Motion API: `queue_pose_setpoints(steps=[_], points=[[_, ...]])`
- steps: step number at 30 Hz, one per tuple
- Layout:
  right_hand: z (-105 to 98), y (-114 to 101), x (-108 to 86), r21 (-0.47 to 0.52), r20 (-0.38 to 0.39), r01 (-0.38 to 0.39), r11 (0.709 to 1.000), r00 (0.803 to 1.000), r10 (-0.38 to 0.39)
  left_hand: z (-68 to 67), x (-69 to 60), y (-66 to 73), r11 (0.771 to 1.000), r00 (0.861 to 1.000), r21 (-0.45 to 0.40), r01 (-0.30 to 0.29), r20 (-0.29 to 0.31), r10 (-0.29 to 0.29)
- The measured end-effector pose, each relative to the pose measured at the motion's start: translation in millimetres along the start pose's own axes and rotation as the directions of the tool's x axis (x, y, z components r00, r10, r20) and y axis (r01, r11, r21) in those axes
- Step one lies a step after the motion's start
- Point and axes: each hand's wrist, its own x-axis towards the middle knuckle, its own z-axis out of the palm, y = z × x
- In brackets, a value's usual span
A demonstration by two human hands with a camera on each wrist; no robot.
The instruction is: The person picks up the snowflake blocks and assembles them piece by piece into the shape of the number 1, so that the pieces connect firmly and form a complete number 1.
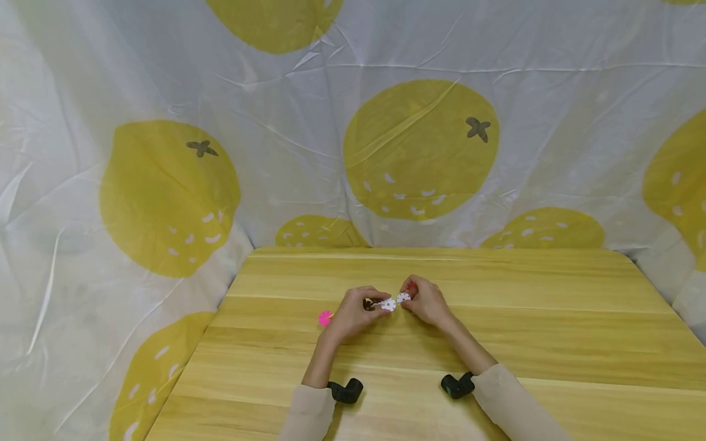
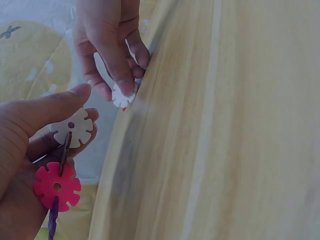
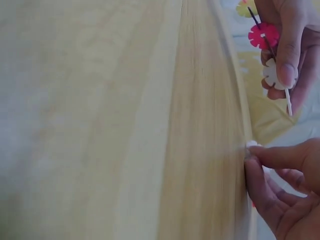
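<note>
In the head view my left hand [image 1: 352, 313] grips a chain of notched plastic discs. Its white disc [image 1: 389, 304] sits at the fingertips, and a pink disc [image 1: 325, 318] pokes out on the hand's far left. The left wrist view shows a brown disc [image 2: 64, 155] edge-on between white and pink, with a purple disc [image 2: 53, 220] below. My right hand [image 1: 429, 304] pinches another white disc [image 1: 404, 297], with a red piece [image 1: 412, 286] against it, partly covered by the fingers. A small gap separates the two white discs.
Both hands are over a wooden table [image 1: 524, 343], toward its far part. Behind it hangs a pale cloth [image 1: 309, 141] printed with yellow fruit. Black wrist mounts [image 1: 346, 391] sit at both sleeves.
</note>
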Motion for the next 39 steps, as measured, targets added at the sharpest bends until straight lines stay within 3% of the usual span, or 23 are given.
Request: queue_pose_setpoints(steps=[3, 6, 12, 14, 19, 24, 31, 39], points=[[-1.8, 1.7, -4.7, 0.158, 0.063, -0.032, 0.987, 0.998, 0.022, 0.2, 0.0, 1.0, 1.0, 1.0, 0.004, 0.001, 0.006, -0.001], [-5.2, 3.4, -11.7, 0.296, 0.12, -0.061, 0.953, 0.992, 0.026, 1.2, 0.4, 1.4, 1.0, 1.0, 0.014, -0.014, 0.009, 0.013], [-15.2, 4.6, -24.6, 0.439, 0.147, -0.08, 0.895, 0.989, 0.017, 2.9, 1.5, 1.7, 1.0, 1.0, -0.001, -0.019, 0.009, 0.019], [-18.1, 4.6, -27.7, 0.448, 0.136, -0.064, 0.892, 0.991, 0.003, 3.1, 2.0, 1.9, 1.0, 1.0, -0.005, -0.023, 0.011, 0.023], [-21.8, 4.9, -33.4, 0.397, 0.067, -0.004, 0.918, 0.997, -0.025, 3.2, 2.7, 3.8, 1.0, 0.999, -0.003, -0.029, 0.016, 0.029], [-22.0, 4.2, -37.8, 0.356, 0.048, 0.027, 0.934, 0.998, -0.047, 3.0, 2.8, 5.5, 1.0, 0.999, 0.004, -0.028, 0.026, 0.028], [-19.8, 3.9, -41.0, 0.395, 0.021, 0.03, 0.918, 0.999, -0.042, 3.8, 2.5, 7.3, 0.999, 0.998, -0.035, -0.029, 0.051, 0.03], [-19.0, 2.5, -43.6, 0.422, 0.037, 0.045, 0.906, 0.997, -0.066, 2.6, 1.9, 7.1, 0.998, 0.998, -0.021, -0.054, 0.033, 0.054]])
